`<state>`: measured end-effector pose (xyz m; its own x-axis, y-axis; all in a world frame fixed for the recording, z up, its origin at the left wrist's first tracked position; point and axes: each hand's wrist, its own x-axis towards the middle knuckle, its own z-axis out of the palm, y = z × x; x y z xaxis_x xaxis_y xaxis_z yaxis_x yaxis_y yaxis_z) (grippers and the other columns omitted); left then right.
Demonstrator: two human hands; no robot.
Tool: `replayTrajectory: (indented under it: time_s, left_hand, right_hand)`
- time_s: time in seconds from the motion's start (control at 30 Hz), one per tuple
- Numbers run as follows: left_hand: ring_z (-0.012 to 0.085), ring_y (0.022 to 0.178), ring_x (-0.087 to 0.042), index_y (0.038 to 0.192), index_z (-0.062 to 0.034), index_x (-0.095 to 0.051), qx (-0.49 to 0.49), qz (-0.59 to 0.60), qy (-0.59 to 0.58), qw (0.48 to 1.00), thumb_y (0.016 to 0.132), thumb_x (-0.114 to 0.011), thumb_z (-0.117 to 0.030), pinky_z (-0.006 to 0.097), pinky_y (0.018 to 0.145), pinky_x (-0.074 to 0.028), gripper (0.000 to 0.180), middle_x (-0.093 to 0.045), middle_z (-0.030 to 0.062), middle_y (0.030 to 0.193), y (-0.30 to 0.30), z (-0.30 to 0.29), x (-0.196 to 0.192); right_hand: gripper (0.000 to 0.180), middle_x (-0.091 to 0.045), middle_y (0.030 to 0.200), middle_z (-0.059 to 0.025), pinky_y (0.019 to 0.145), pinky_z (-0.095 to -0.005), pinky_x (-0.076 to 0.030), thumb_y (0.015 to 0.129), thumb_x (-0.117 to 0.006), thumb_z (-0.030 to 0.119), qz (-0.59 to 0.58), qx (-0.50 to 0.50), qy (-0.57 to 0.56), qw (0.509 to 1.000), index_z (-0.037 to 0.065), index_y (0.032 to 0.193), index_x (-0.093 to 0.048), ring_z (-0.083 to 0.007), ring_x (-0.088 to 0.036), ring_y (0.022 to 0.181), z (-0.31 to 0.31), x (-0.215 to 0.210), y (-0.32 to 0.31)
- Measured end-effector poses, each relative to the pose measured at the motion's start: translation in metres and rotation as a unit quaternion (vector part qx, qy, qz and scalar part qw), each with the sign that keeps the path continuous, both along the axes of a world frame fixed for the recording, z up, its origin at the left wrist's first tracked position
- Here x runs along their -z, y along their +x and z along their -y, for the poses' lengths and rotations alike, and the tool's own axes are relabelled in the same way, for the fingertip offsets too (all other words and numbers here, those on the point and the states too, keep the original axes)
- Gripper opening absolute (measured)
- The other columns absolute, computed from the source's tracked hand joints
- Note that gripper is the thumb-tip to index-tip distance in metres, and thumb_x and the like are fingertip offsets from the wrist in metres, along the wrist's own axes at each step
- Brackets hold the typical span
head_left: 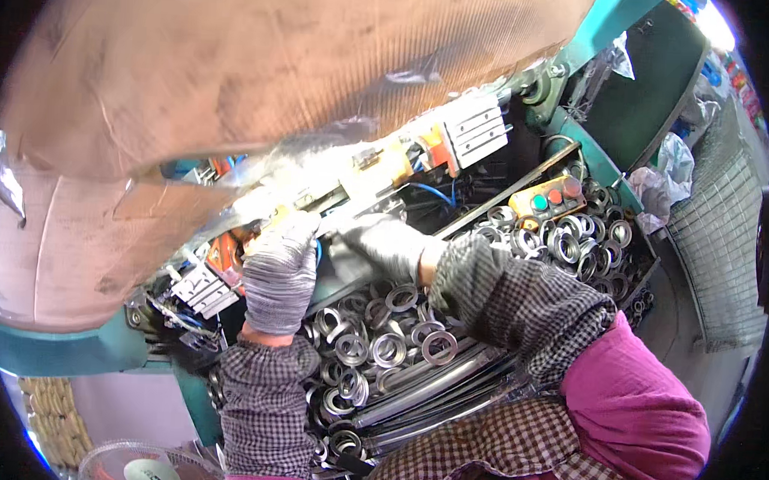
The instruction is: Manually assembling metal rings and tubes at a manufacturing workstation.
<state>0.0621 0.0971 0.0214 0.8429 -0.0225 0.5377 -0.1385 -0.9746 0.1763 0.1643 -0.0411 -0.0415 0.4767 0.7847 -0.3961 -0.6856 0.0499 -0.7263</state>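
Observation:
My left hand (280,274), in a grey-white knitted glove, reaches up to the brightly lit middle of a machine (366,175). To its right, my right hand (389,244) wears a similar glove and stretches in toward the same spot. Glare and motion blur hide the fingers of both hands, so I cannot make out what they touch or hold. Just below them, many loose metal rings (388,349) lie in a heap. Beside the heap, long metal strips (430,383) run in a bundle near my checked apron.
Brown cardboard-like sheeting (323,66) covers the machine's upper part. Silver blocks (477,131) sit on the machine. A yellow control box (547,202) with coloured buttons stands among more rings at right. A fan (147,470) is at lower left, a wire-mesh panel (715,229) at far right.

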Motion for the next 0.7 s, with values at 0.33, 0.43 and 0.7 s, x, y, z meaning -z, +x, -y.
replayTrajectory:
  time_s: [0.33,0.43,0.7]
  left_hand:
    - [0.0319,0.094,-0.065,0.114,-0.0033,-0.063,-0.052,0.036,-0.006,0.998,0.082,-0.069,-0.007,0.038,0.086,-0.052,0.032,-0.066,0.0178,0.106,0.030,0.002,0.014]
    - [0.0290,0.091,-0.066,0.110,-0.0045,-0.066,-0.019,-0.022,-0.090,0.995,0.082,-0.070,-0.015,0.038,0.084,-0.052,0.030,-0.068,0.0141,0.102,-0.037,0.000,0.019]
    - [0.0352,0.094,-0.065,0.109,-0.0067,-0.067,-0.109,-0.497,-0.080,0.857,0.082,-0.066,-0.013,0.041,0.082,-0.052,0.027,-0.067,0.0202,0.097,-0.080,0.005,0.081]
  right_hand:
    - [0.032,-0.069,0.086,-0.0190,0.075,-0.0444,-0.053,0.087,-0.059,0.034,0.671,-0.294,-0.213,0.646,0.006,0.098,-0.070,-0.0370,-0.067,0.081,0.084,0.051,-0.012]
    - [0.038,-0.067,0.084,-0.0200,0.076,-0.0464,-0.051,0.091,-0.056,0.042,0.633,-0.242,-0.223,0.700,0.007,0.100,-0.069,-0.0387,-0.065,0.082,0.113,0.020,-0.010]
    - [0.037,-0.066,0.087,-0.0227,0.073,-0.0433,-0.052,0.085,-0.065,0.032,0.648,-0.190,-0.205,0.709,0.002,0.106,-0.061,-0.0390,-0.065,0.082,0.119,0.004,-0.028]
